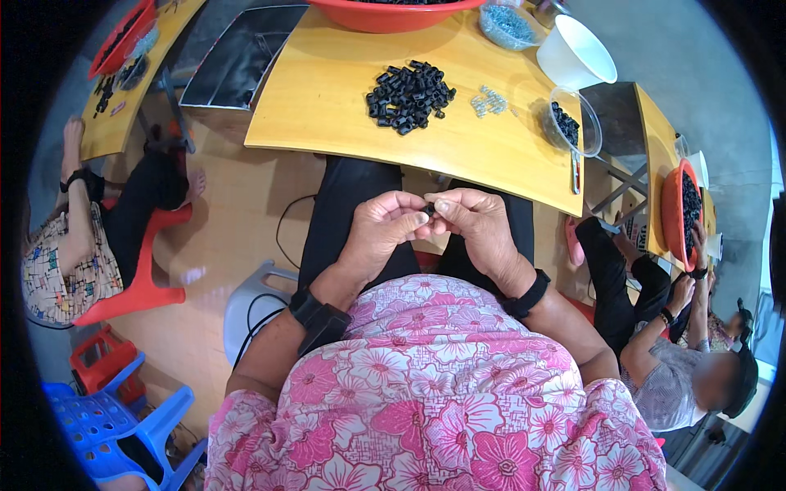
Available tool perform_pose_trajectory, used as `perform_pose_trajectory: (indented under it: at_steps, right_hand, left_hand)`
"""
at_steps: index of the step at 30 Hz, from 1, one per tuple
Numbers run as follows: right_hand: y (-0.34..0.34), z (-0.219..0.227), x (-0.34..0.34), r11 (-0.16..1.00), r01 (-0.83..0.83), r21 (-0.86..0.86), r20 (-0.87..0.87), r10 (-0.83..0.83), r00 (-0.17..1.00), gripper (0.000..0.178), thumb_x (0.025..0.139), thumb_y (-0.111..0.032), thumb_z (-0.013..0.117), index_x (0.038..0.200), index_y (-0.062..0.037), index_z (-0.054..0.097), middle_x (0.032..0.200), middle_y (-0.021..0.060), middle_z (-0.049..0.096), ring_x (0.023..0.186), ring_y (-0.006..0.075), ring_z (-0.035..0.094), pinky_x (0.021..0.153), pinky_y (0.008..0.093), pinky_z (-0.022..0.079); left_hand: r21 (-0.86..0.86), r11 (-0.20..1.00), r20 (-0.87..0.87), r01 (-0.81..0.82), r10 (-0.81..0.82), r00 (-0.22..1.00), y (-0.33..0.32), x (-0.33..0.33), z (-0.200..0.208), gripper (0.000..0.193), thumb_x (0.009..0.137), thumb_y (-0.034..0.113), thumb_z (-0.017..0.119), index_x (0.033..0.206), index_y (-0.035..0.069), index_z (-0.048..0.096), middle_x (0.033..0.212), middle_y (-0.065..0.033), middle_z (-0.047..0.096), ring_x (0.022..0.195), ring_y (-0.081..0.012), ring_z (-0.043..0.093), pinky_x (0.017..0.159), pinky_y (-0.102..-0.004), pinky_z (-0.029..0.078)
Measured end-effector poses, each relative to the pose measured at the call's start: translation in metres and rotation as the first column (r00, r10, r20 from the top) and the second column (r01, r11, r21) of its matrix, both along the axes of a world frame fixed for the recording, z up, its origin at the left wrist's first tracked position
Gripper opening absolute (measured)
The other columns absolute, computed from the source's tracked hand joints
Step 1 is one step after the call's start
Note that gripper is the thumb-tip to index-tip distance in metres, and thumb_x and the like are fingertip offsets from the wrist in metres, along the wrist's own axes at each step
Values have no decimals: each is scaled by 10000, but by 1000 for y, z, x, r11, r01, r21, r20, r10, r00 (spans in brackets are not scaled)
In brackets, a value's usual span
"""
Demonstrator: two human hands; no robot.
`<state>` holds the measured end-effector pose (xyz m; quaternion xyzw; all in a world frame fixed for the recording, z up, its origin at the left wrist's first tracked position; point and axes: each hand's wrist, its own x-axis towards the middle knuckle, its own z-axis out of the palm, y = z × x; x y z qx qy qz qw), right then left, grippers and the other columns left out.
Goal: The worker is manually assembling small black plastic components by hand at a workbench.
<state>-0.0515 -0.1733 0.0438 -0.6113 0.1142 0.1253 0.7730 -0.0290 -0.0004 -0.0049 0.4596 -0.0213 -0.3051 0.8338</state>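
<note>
Over my lap, just short of the table's near edge, my left hand (388, 224) and my right hand (475, 221) meet fingertip to fingertip. Both pinch one small black plastic part (429, 209), mostly covered by the thumbs and forefingers. On the yellow wooden table (319, 90) ahead lies a pile of small black tubular parts (409, 96). To its right is a little heap of clear or silvery small pieces (489, 101), too small to name. A clear round tub (591, 123) with more black parts stands near the right edge.
A red basin (393, 15) of black parts, a tub of bluish small pieces (506, 26) and a white bucket (576, 52) stand at the back. People sit at tables on both sides. A blue plastic chair (106, 421) and a grey stool (254, 307) are at left.
</note>
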Motion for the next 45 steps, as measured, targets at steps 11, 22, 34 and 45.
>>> perform_pose_trajectory:
  at_steps: [11,22,34,45]
  right_hand:
    - [-6,-8,3,998,-52,28,-98,55,994,144,885,-62,610,998,10,664,804,56,658,666,103,599,642,224,514]
    - [-4,-18,3,985,-21,174,-128,44,991,152,892,-110,614,1016,-27,646,820,22,635,718,98,595,705,261,530]
    - [0,-22,2,972,0,234,-106,26,994,197,913,-157,597,1047,-16,630,881,48,636,764,122,610,782,309,543]
    - [-2,-17,1,958,7,287,-147,37,988,151,901,-129,612,986,-7,634,864,58,636,754,133,616,707,274,539]
  left_hand:
    - [79,995,42,63,-67,997,0,3,6,143,877,19,596,1007,-39,594,957,-118,643,898,-212,667,811,-310,555]
    - [63,997,9,34,-34,999,-1,2,1,114,857,38,638,964,3,622,901,-70,660,857,-135,654,779,-257,528]
    - [18,998,42,-54,53,998,-2,0,2,120,862,41,636,974,4,613,915,-62,651,828,-127,650,744,-238,529]
    - [46,999,95,-13,9,995,-1,0,4,121,843,35,653,955,2,623,865,-66,666,786,-106,631,718,-230,512]
